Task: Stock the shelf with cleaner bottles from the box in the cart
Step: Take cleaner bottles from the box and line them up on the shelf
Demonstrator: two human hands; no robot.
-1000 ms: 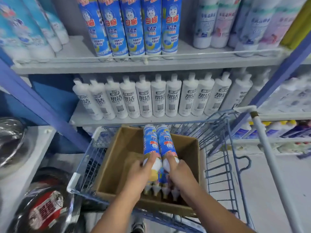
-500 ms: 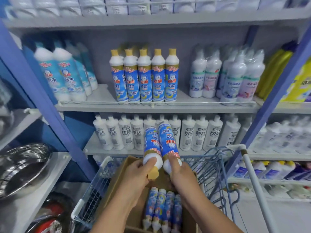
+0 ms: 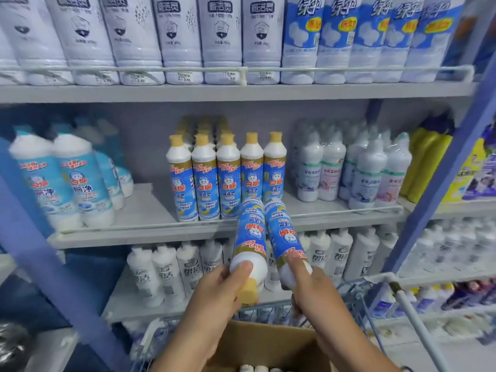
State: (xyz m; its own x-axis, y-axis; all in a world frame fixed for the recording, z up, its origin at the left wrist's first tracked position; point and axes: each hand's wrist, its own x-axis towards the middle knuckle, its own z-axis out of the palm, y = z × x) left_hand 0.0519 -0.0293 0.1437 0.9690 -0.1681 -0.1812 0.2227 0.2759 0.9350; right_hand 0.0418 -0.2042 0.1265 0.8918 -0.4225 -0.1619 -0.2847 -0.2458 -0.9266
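Note:
My left hand [image 3: 214, 294] grips the neck of one blue-labelled cleaner bottle [image 3: 249, 234] with a yellow cap. My right hand [image 3: 314, 288] grips the neck of a second bottle [image 3: 284, 234]. Both bottles point base-first, up and away, and their bases reach the front edge of the middle shelf [image 3: 150, 210]. A row of matching upright bottles [image 3: 228, 178] stands there, with more behind. The cardboard box [image 3: 271, 342] sits below my hands in the wire cart [image 3: 359, 299]; a few bottle bases show at the bottom edge.
A bare stretch of shelf lies left of the matching row, beside light-blue bottles [image 3: 77, 181]. White bottles [image 3: 351, 167] stand to the right. A wire rail [image 3: 346, 210] runs along the shelf front. Blue uprights [image 3: 440, 181] frame the bay. The cart handle [image 3: 418, 328] is at lower right.
Both hands have lifted the two bottles out of the box and up to the middle shelf's front edge. My view has tilted upward, so the shelves look closer.

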